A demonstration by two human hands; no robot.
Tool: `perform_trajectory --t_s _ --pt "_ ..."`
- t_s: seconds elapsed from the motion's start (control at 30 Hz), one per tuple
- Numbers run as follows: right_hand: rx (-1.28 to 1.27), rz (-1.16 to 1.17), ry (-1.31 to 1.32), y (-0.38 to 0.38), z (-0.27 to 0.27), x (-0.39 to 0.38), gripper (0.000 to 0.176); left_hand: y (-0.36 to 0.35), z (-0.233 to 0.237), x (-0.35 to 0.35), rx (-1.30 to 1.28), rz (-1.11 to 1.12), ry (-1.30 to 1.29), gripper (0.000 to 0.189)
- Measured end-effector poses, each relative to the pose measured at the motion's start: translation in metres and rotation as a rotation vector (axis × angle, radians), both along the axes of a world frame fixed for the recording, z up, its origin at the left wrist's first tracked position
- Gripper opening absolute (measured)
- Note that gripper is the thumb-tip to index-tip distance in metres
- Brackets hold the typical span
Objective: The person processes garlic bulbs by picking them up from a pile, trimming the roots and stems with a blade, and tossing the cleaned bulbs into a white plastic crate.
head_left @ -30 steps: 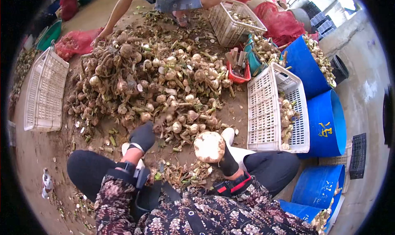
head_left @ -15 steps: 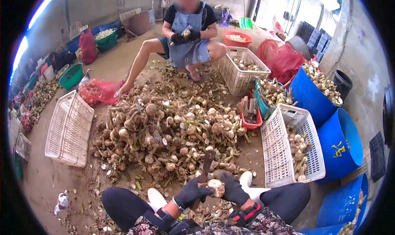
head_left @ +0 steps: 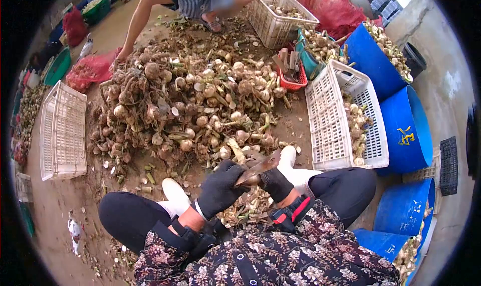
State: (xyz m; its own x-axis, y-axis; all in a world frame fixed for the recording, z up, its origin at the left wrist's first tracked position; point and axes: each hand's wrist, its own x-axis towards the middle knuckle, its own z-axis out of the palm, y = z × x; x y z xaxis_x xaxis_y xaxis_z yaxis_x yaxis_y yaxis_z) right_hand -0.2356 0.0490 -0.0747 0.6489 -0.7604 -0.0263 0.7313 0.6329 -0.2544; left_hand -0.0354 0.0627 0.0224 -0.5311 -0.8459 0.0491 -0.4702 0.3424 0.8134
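My left hand point(head_left: 219, 188), in a black glove, is closed around a knife point(head_left: 261, 167). Its broad, brown-stained blade now slants up to the right, across the front of my right hand point(head_left: 275, 184). That hand, gloved in black too, is curled around a garlic bulb, which the blade and the fingers almost wholly hide. Both hands meet low in front of me, between my knees. Just beyond them lies a large heap of garlic bulbs point(head_left: 200, 120) with soil, roots and stalks on them. Cut scraps point(head_left: 246, 206) lie beneath my hands.
To the right stands a white crate point(head_left: 320, 120) part-filled with garlic, with blue tubs point(head_left: 408, 130) beside it. A red basket point(head_left: 295, 80) holds tools. An upended white crate point(head_left: 65, 130) stands left. A co-worker's leg point(head_left: 143, 23) and a red net sack point(head_left: 92, 71) are beyond the heap.
My view has tipped downward. The knife has swung from nearly upright to a slant across my right hand, and the garlic bulb, plainly visible before, is now mostly hidden.
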Motion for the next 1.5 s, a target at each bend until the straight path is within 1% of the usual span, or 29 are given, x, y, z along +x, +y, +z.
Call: perform_trajectory --t_s 0.07,0.1,0.2,0.23,0.27,0.33,0.37,0.5,0.6,0.7,0.77,0.8,0.87,0.9,0.93,0.97,1.0,1.03,1.07,1.1,1.13,1.17,1.23,1.27,1.3,1.33,1.4,1.47,1.5 --pt "-0.360 -0.112 1.174 0.001 -0.011 -0.006 0.029 0.000 -0.013 0.004 -0.070 -0.042 0.064 0.039" --pt "-0.352 -0.104 1.177 0.008 -0.014 -0.011 0.029 -0.002 -0.019 0.006 -0.080 -0.015 0.002 0.036" --pt "-0.176 -0.221 1.096 0.025 0.039 0.000 0.029 -0.010 -0.026 0.014 -0.107 0.049 -0.053 0.035" --pt "-0.205 -0.285 1.097 0.026 0.037 0.004 0.027 -0.006 -0.023 0.014 -0.117 0.091 -0.048 0.033" --pt "-0.199 -0.276 1.096 0.025 0.037 0.006 0.027 -0.007 -0.026 0.015 -0.108 0.094 -0.050 0.033" --pt "-0.365 -0.232 1.156 0.017 0.039 0.007 0.026 -0.014 -0.030 0.019 -0.029 0.086 -0.124 0.024" --pt "-0.346 -0.243 1.152 0.018 0.042 0.007 0.027 -0.014 -0.030 0.018 -0.042 0.097 -0.112 0.022" --pt "-0.327 -0.196 1.180 0.015 0.056 0.008 0.029 -0.015 -0.033 0.017 -0.059 0.104 -0.139 0.022" --pt "-0.373 -0.250 1.177 0.016 0.053 0.007 0.027 -0.017 -0.035 0.018 -0.046 0.088 -0.114 0.024" --pt "-0.453 -0.271 1.217 0.017 0.057 0.003 0.029 -0.022 -0.045 0.024 0.066 0.105 -0.201 0.030" --pt "-0.250 -0.204 0.696 0.015 0.059 -0.007 0.036 -0.031 -0.084 0.037 0.226 0.055 -0.410 0.036" --pt "-0.329 -0.352 0.750 0.016 0.070 -0.008 0.045 -0.031 -0.100 0.040 0.228 0.063 -0.403 0.036" --pt "-0.262 -0.378 0.632 -0.005 0.038 -0.056 0.050 -0.029 -0.119 0.046 0.234 0.042 -0.290 0.038" --pt "-0.485 -0.633 1.103 -0.010 0.048 -0.079 0.051 -0.030 -0.109 0.041 0.424 0.120 -0.198 0.036" --pt "-0.701 -0.874 1.587 -0.014 0.060 -0.107 0.052 -0.031 -0.093 0.035 0.424 0.103 -0.202 0.036" --pt "-0.313 -1.116 1.231 -0.027 0.068 -0.140 0.052 -0.034 -0.074 0.029 0.566 0.165 -0.157 0.037" --pt "0.061 -1.281 0.836 -0.038 0.073 -0.168 0.051 -0.034 -0.066 0.027 0.710 0.238 -0.108 0.039" --pt "-0.026 -1.406 0.616 -0.037 0.097 -0.181 0.047 -0.032 -0.089 0.028 0.501 0.243 0.011 0.031" --pt "-0.108 -1.520 0.381 -0.037 0.118 -0.189 0.043 -0.032 -0.082 0.027 0.501 0.252 0.011 0.031" --pt "-0.108 -1.520 0.378 -0.038 0.113 -0.201 0.043 -0.034 -0.066 0.020 0.630 0.311 0.125 0.027" --pt "-0.048 -1.406 0.365 -0.038 0.099 -0.216 0.043 -0.035 -0.052 0.014 0.759 0.363 0.243 0.024" --pt "0.010 -1.292 0.355 -0.040 0.085 -0.227 0.043 -0.036 -0.043 0.009 0.764 0.393 0.317 0.020" --pt "-0.065 -0.970 0.891 -0.060 0.041 -0.191 0.033 -0.040 -0.045 0.006 0.767 0.408 0.385 0.019" --pt "-0.276 -0.836 1.158 -0.060 0.056 -0.125 0.022 -0.042 -0.046 0.007 0.765 0.430 0.446 0.018" --pt "-0.036 -0.665 0.997 -0.068 0.030 -0.100 0.016 -0.044 -0.045 0.009 0.766 0.437 0.443 0.018" --pt "-0.949 -0.563 1.462 -0.086 -0.030 -0.099 0.021 -0.045 -0.044 0.010 0.777 0.466 0.457 0.018" --pt "-1.133 -0.547 1.732 -0.092 -0.069 -0.054 0.029 -0.047 -0.042 0.011 0.790 0.497 0.471 0.018" --pt "-0.695 -0.091 1.873 -0.102 -0.067 -0.023 0.039 -0.045 -0.042 0.014 0.778 0.516 0.487 0.019" --pt "-0.751 -0.090 2.055 -0.105 -0.090 -0.018 0.046 -0.043 -0.051 0.016 0.703 0.513 0.478 0.020"
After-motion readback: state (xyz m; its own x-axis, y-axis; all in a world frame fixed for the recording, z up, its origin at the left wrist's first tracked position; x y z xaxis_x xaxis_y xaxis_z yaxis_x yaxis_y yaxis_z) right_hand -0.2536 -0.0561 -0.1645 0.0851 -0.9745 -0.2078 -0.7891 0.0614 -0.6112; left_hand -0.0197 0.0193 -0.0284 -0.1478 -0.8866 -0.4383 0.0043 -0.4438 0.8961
